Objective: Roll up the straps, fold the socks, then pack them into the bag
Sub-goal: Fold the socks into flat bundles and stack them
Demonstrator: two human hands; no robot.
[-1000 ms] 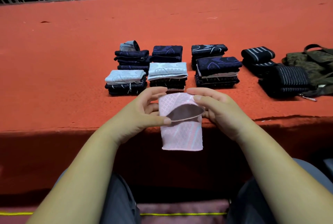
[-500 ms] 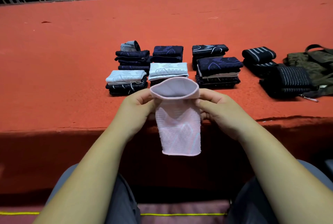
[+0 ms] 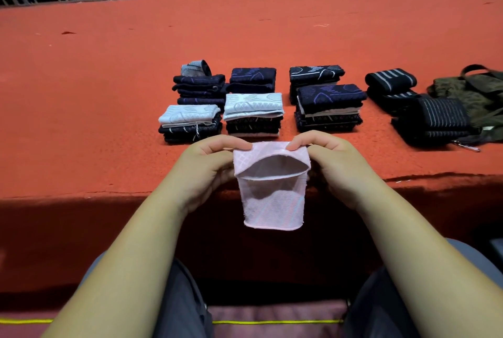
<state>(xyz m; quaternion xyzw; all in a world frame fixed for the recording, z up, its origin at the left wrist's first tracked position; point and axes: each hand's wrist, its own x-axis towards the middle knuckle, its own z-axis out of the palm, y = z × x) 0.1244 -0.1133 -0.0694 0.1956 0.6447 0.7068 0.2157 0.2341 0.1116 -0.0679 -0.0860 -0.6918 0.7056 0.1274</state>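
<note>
**One pink sock to fold, nothing packed**

Folded socks (image 3: 253, 109) and rolled straps (image 3: 435, 120) sit on the table (image 3: 109, 92), with the bag (image 3: 473, 92) at its right end. Just off the table's near edge, the left hand (image 3: 206, 166) and right hand (image 3: 334, 163) clamp their fingers on the pink sock (image 3: 272, 201). Its cuff was raised half a second ago and now gapes toward the person.

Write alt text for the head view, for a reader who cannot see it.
The left hand and right hand pinch the open top of a pink sock above the near edge of a red table. Behind it sit stacks of folded socks, with dark striped rolled straps and a green bag to their right.
</note>
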